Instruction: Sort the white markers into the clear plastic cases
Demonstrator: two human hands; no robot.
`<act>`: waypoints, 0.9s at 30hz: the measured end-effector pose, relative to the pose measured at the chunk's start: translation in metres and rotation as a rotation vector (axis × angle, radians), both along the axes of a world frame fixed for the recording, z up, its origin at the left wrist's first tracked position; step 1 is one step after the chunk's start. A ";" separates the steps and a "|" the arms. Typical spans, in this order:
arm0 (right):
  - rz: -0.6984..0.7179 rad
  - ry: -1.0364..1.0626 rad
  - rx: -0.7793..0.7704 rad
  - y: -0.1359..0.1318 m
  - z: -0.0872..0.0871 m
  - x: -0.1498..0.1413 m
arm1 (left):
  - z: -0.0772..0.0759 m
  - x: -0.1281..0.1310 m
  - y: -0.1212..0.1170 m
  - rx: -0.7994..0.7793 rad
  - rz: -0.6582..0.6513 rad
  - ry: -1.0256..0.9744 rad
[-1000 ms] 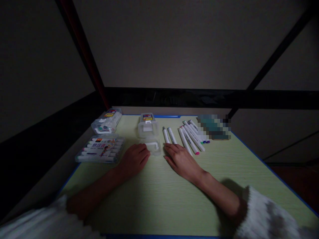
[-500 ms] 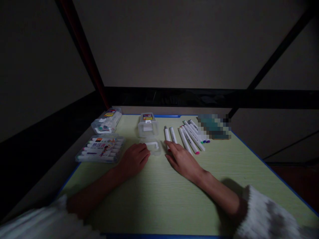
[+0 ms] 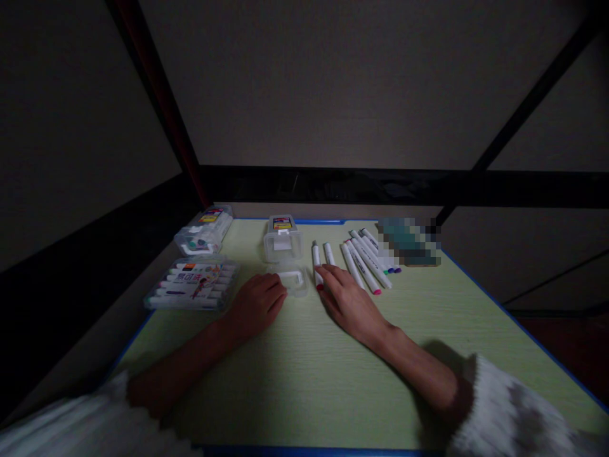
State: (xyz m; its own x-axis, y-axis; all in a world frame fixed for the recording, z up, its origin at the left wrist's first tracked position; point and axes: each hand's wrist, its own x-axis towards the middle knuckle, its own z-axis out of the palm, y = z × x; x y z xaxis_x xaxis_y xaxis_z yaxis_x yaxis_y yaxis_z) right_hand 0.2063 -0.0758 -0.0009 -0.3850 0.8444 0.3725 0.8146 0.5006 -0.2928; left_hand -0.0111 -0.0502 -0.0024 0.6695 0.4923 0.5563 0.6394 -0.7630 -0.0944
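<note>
The red-ended marker (image 3: 316,256) is positioned on the counter (image 3: 285,381) beside the clear flap (image 3: 299,285), touched by the loosely spread right hand (image 3: 349,301). Whether the flap is pinched by the curled left hand (image 3: 255,304) cannot be told. Light fingertip pressure is advised, so that rolling is prevented.

See one left hand (image 3: 257,306) and one right hand (image 3: 353,308), so count two hands at one tabletop (image 3: 295,393). Find two loose markers (image 3: 316,260) by the right hand and about six more in a fanned group (image 3: 362,266), making roughly eight; cannot settle the figure, owing to overlaps. Spot one open box (image 3: 283,246), one marker-filled box (image 3: 209,231) and one flat marker case (image 3: 193,284), for three clear containers altogether. Cannot count exactly the markers inside. Add one clear lid-like part (image 3: 299,289), one pixelated flat object (image 3: 409,241) and two pale sleeves (image 3: 514,406).
</note>
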 end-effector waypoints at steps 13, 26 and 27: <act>-0.390 -0.145 -0.092 0.008 0.011 0.014 | -0.001 -0.002 -0.001 -0.004 0.002 -0.002; -0.359 -0.251 -0.113 0.004 0.001 0.003 | -0.001 -0.001 0.000 -0.019 0.006 -0.016; -0.352 -0.253 -0.122 0.004 0.001 0.003 | -0.001 -0.001 0.000 -0.014 0.003 -0.016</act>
